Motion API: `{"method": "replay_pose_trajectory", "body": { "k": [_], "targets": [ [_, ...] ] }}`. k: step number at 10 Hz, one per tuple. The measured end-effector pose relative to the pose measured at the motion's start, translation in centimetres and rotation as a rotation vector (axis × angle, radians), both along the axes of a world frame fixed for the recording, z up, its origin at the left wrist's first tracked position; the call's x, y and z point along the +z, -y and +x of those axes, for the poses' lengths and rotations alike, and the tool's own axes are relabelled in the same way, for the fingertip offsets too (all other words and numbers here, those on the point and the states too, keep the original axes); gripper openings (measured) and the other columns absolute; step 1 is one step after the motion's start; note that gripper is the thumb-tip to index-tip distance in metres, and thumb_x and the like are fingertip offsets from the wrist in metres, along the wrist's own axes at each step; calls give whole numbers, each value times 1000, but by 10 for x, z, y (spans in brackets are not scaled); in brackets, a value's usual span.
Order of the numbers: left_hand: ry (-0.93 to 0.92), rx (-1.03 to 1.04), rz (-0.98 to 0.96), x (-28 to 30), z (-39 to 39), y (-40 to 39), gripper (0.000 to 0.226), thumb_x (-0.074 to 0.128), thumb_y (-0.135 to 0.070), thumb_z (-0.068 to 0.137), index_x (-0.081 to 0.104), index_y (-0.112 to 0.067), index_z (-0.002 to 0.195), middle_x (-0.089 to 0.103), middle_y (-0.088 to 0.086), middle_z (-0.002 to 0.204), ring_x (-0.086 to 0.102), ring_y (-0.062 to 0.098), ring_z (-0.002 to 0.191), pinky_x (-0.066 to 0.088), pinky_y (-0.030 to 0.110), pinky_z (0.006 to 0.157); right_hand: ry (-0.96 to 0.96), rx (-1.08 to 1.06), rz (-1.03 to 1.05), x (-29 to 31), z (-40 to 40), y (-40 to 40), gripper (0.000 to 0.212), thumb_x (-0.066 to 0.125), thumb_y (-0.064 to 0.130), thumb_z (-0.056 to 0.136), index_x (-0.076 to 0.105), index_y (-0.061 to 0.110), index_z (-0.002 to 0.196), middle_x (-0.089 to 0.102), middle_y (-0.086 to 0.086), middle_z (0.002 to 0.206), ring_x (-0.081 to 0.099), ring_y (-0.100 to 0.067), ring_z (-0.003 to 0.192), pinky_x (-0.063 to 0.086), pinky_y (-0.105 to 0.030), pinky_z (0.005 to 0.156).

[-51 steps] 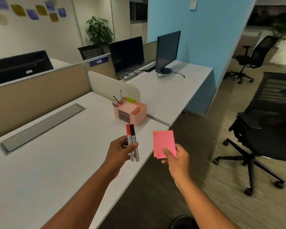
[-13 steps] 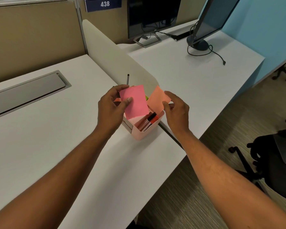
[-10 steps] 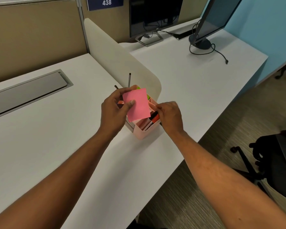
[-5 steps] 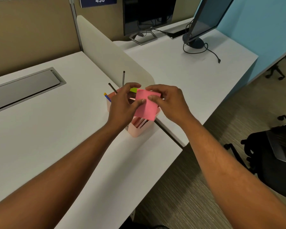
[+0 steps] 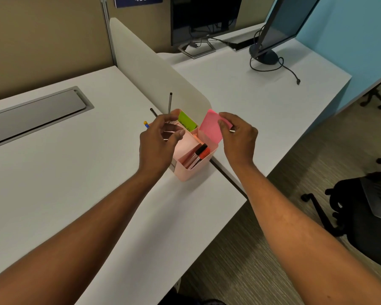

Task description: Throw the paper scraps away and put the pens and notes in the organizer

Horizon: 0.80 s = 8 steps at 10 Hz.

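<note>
Organizer (image 5: pixel 191 170) on desk | right hand (image 5: pixel 238 137) pinching pink note (image 5: pixel 210 126) | left hand (image 5: pixel 158 142) empty, fingers apart

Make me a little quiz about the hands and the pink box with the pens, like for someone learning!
1. True or false: the left hand is holding the pink note.
2. Which thing lies in the front compartment of the pink organizer? A) scissors B) markers with black and red caps C) a phone
3. Fill in: the note sticking up at the back of the organizer is ____.

Key
1. False: the right hand pinches it; the left hand is open and empty above the organizer.
2. B
3. green
</note>
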<state>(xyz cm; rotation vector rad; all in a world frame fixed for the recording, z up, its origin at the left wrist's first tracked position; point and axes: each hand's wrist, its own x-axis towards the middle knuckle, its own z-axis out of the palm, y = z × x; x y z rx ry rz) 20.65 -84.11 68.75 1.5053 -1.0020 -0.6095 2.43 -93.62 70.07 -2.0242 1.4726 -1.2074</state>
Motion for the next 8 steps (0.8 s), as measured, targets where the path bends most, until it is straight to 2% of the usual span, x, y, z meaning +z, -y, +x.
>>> {"method": "replay_pose_trajectory", "body": {
  "k": [1, 3, 4, 5, 6, 7, 8],
  "targets": [
    [-6, -2, -5, 1, 1, 0, 32, 78, -20, 90, 67, -35, 116, 73, -33, 93, 76, 2, 88, 65, 42, 85, -111, 11, 10, -13, 6, -2, 28, 68, 24, 100, 76, 12, 124, 79, -4, 119, 76, -21, 104, 64, -43, 92],
    [-22, 3, -28, 0, 0, 1, 34, 78, -18, 90, 68, -33, 120, 76, -16, 97, 77, 10, 91, 65, 47, 85, -296, 16, 87, -35, 5, -4, 31, 65, 38, 101, 77, 16, 120, 80, -2, 111, 76, -20, 96, 64, -41, 90],
    [2, -4, -29, 0, 0, 0, 33, 77, -20, 91, 68, -32, 120, 76, -16, 97, 76, 7, 90, 65, 44, 85, -422, 43, 122, -40, 1, -6, 36, 61, 43, 101, 79, 15, 115, 78, -5, 114, 67, -23, 105, 62, -44, 91],
    [62, -8, -45, -1, 1, -1, 32, 77, -23, 93, 68, -30, 122, 75, -19, 97, 74, -1, 91, 65, 31, 85, -476, 78, 163, -44, -3, -7, 37, 54, 39, 106, 75, 11, 118, 68, -9, 126, 62, -24, 114, 61, -43, 96],
    [163, -12, -54, 2, 1, -5, 34, 77, -28, 94, 68, -26, 126, 73, -22, 101, 68, -15, 94, 56, 9, 82, -395, 34, 94, -32, -1, -14, 38, 47, 35, 109, 68, 13, 130, 62, -10, 134, 62, -24, 122, 61, -45, 97],
    [317, 19, -108, 12, 5, -10, 34, 73, -33, 97, 68, -23, 130, 76, -13, 116, 68, -8, 95, 57, 14, 84, -328, 81, -173, -11, 16, -15, 38, 49, 31, 108, 60, 15, 141, 60, -11, 143, 57, -27, 131, 56, -42, 103],
    [556, 106, -190, 30, 8, -17, 38, 68, -38, 98, 68, -19, 132, 72, -2, 130, 70, 16, 111, 59, 36, 93, -429, 217, -381, 16, 39, -17, 48, 55, 31, 106, 51, 15, 151, 51, -11, 155, 46, -30, 145, 40, -42, 118]
  ]
}}
